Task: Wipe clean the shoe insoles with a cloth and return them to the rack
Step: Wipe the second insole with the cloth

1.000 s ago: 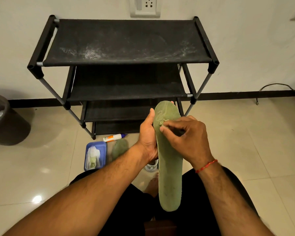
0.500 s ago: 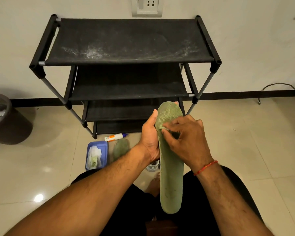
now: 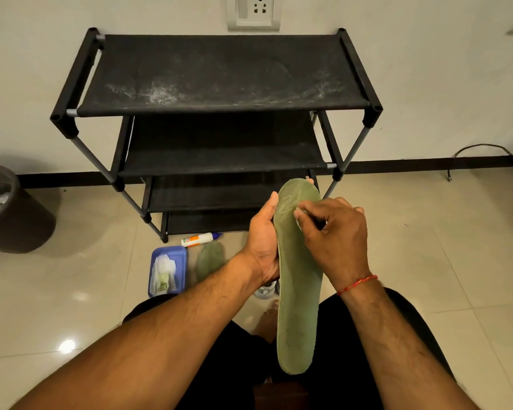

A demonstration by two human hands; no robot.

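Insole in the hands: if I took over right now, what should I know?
Left hand grips the insole by its edge, over the lap.
Right hand pinches what looks like a small cloth on its toe end.
Second insole lies on the floor beside the blue tray; no insole shows on the rack.
Done: wiping under way. Left: finish wiping, then rack both insoles.

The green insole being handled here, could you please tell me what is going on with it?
A seated person is wiping it. The left hand holds the green insole upright by its edge, while the right hand pinches a small cloth against its upper end. A second insole lies on the floor beside a blue tray, in front of the black rack; neither is on the rack yet.
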